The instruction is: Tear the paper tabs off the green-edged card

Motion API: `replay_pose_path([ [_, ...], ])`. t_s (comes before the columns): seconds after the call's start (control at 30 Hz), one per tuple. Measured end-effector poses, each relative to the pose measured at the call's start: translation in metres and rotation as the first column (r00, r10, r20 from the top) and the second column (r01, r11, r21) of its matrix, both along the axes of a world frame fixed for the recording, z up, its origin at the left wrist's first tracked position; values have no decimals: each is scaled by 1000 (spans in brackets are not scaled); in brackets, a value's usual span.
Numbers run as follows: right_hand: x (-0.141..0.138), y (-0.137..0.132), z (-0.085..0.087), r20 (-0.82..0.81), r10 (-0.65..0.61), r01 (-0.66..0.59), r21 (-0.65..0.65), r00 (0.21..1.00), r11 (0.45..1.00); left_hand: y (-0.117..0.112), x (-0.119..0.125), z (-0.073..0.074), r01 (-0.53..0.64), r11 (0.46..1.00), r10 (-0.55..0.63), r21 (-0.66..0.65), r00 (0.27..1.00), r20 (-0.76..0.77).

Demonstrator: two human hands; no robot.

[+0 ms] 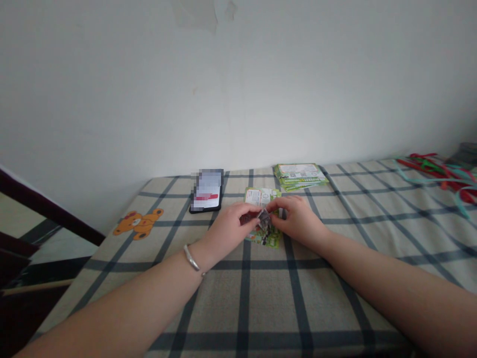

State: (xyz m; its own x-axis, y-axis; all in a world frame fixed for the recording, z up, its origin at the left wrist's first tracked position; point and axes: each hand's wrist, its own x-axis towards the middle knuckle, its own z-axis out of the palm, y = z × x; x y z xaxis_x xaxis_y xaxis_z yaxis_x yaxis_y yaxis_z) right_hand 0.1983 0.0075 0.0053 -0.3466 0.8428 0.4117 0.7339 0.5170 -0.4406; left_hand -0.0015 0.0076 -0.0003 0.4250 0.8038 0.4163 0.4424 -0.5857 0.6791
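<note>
Over the middle of the table, my left hand [233, 223] and my right hand [296, 216] meet at a small greyish, crumpled-looking piece [264, 220], perhaps paper or foil. My left thumb and fingers pinch it from the left side. On the other side, the fingertips of my right hand close on it too. Just beneath lies a green and white printed card or leaflet [274, 241], partly covered by my hands. A silver bangle [191, 257] circles my left wrist.
A phone [207, 191] with a lit screen lies behind my left hand. Near the wall sits a stack of green printed cards [302, 175]. Coloured ribbons [434, 171] are heaped at the right. An orange bear figure [138, 223] rests on the checked tablecloth [219, 298].
</note>
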Motion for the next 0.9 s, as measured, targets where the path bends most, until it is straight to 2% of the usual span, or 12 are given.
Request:
replay_pose_path([
  [0.27, 5, 0, 1, 126, 62, -80, 146, 990, 986, 0, -2, 1, 13, 1000, -11, 27, 999, -50],
  [0.57, 6, -4, 8, 284, 139, -188, 154, 949, 970, 2, -6, -2, 100, 984, -76, 148, 984, -161],
  [0.7, 6, -5, 9, 304, 180, -239, 168, 935, 956, 3, -7, -2, 103, 983, -67, 149, 972, -227],
  [0.9, 4, -5, 10, 315, 213, -260, 112, 925, 959, 8, -10, -5, 165, 958, -97, 235, 957, -274],
])
